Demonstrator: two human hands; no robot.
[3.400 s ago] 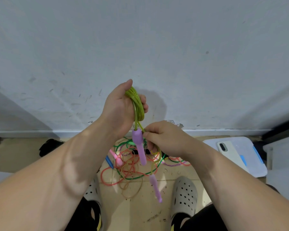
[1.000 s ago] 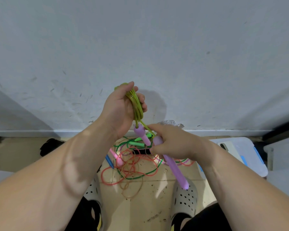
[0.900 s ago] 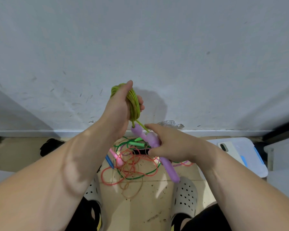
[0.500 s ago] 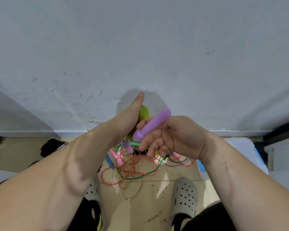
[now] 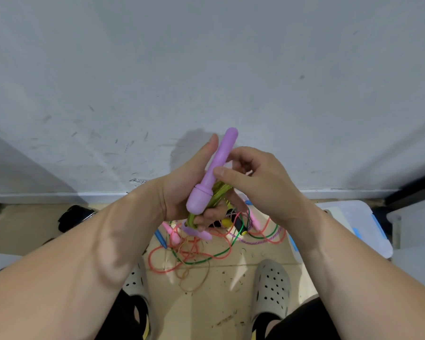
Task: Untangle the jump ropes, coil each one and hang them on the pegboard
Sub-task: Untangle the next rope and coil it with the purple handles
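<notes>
I hold a yellow-green jump rope coil (image 5: 219, 192) in front of the wall. My left hand (image 5: 184, 190) grips the coil from the left, thumb pointing up. One purple handle (image 5: 214, 173) stands upright across the coil, and my right hand (image 5: 250, 175) pinches it with thumb and curled fingers. The second purple handle (image 5: 196, 232) hangs just below my left hand. On the floor beneath lies a tangle of ropes (image 5: 206, 244) in orange, green and purple with pink, blue and black handles. No pegboard is in view.
A white wall (image 5: 206, 69) fills the upper view with a baseboard below. A translucent bin lid (image 5: 353, 222) lies at the right. A black object (image 5: 74, 217) sits on the floor at left. My grey clogs (image 5: 270, 285) stand near the tangle.
My right hand swung the purple handle up from hanging to upright and brought it against the coil. My left hand lowered the coil and turned it sideways.
</notes>
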